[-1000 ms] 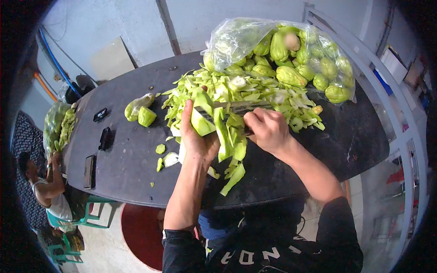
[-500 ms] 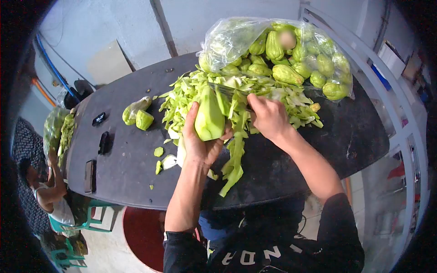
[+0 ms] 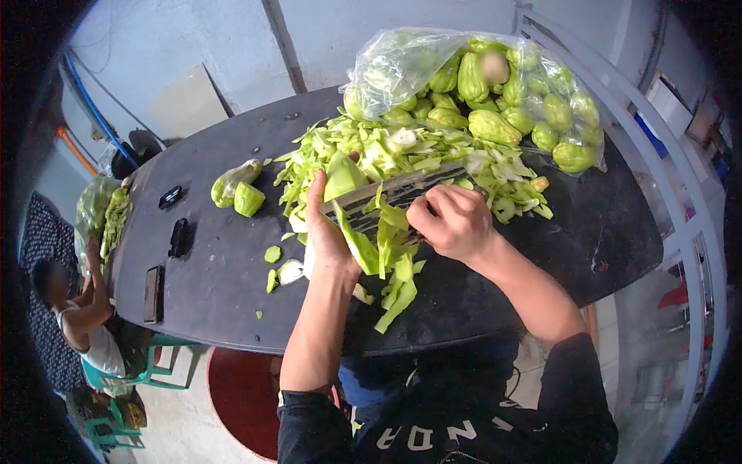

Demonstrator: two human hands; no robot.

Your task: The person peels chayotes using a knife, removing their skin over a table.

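My left hand cups the chayote just before the peel heap; my right hand grips the knife, blade against the chayote.

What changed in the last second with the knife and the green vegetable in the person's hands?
The right hand brought the knife back down across the chayote, after raising it toward the peel pile half a second ago. The left hand turned the chayote but kept hold of it. The bag of chayotes, the halved pieces and the table stayed put.
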